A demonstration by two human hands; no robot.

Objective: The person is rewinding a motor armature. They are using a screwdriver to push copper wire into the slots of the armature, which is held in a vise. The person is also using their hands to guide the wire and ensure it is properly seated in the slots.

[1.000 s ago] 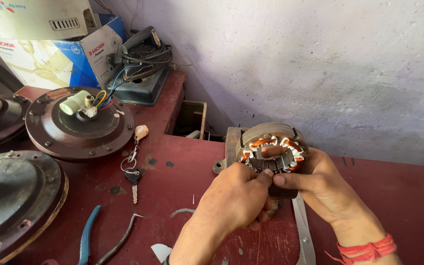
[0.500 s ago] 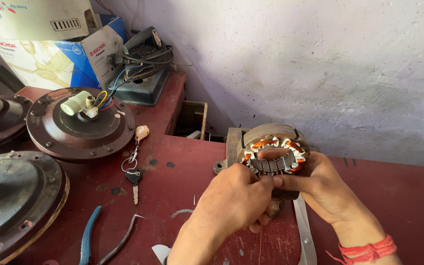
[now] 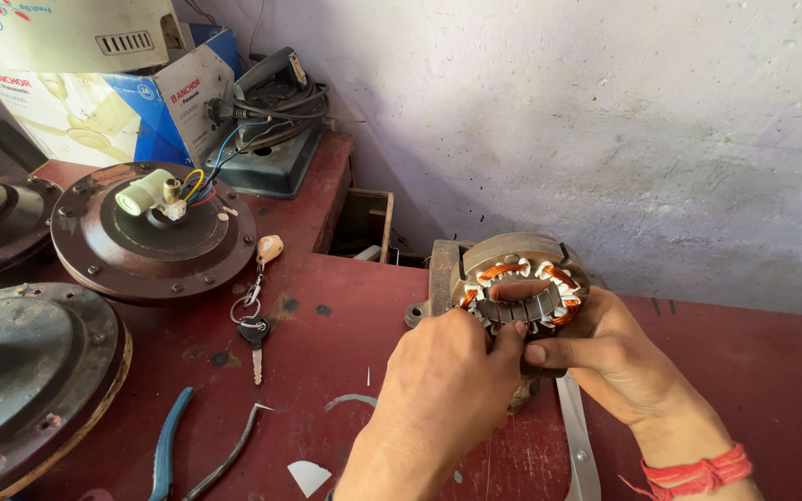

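A round motor stator [image 3: 522, 283] with copper-orange windings and a grey steel core rests on a small metal stand on the red bench [image 3: 345, 353]. My left hand [image 3: 443, 390] grips its near left edge, fingers curled against the core. My right hand [image 3: 610, 357] holds the right side, thumb pressed on the front of the core. A red thread band circles my right wrist.
Three brown fan motor housings [image 3: 150, 227] lie at the left, one with a white capacitor and coloured wires. A key on a ring [image 3: 254, 329], blue-handled pliers [image 3: 167, 445], a metal strip [image 3: 577, 436], cardboard boxes [image 3: 95, 102], a grey tool with cables [image 3: 266, 139] and a wall behind.
Both hands stay on the stator. My left fingers have shifted slightly along its near edge; the view has barely moved.
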